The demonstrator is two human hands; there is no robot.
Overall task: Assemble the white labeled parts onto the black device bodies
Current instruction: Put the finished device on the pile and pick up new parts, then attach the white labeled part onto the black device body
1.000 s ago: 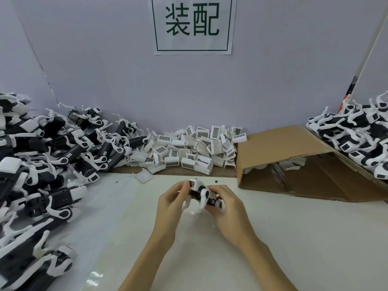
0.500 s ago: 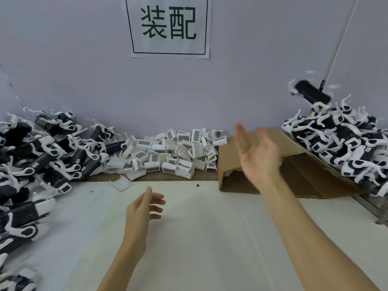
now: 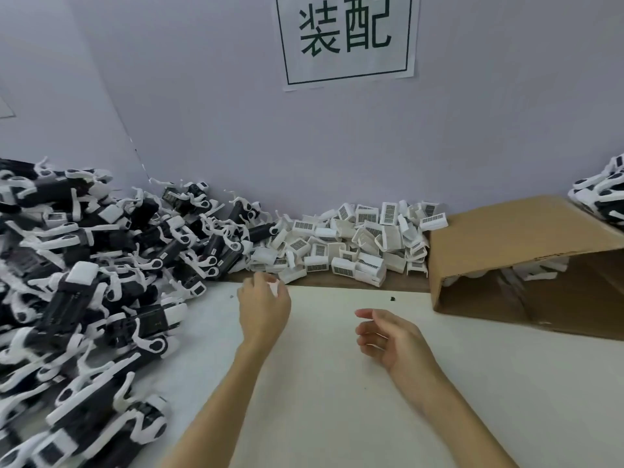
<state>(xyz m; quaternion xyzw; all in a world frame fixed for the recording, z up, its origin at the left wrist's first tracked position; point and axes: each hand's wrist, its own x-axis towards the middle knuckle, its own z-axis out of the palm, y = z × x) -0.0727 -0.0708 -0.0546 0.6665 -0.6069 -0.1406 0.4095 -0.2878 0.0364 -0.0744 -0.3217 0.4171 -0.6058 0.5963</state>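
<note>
Left forearm reaching up from the near edge of the white table [image 3: 337, 400] toward its far edge, left hand [image 3: 263, 307] back-up, fingers curled down near a white labeled part [image 3: 277, 286] lying loose at the far edge; blurred there, so grip or mere touch cannot be told. Right forearm entering from the near right corner, right hand [image 3: 391, 336] hovering above the middle of the surface, palm turned left, fingers loosely bent and spread, holding nothing, touching nothing.

On the wall beyond the far edge, a paper sign [image 3: 347, 38] with two large dark-green characters, 装配, inside a thin frame. Barcode stickers on the heap of white labeled parts [image 3: 354, 244] along the far edge, centre; bars too small to read.

Black device bodies [image 3: 84, 282] with white clips piled thick along the left edge, from far corner to near corner. A cardboard box [image 3: 513, 234] on its side at the far right corner, open mouth facing the near side, a few white pieces inside. More black-and-white units [image 3: 604, 197] stacked past the box at the right edge.
</note>
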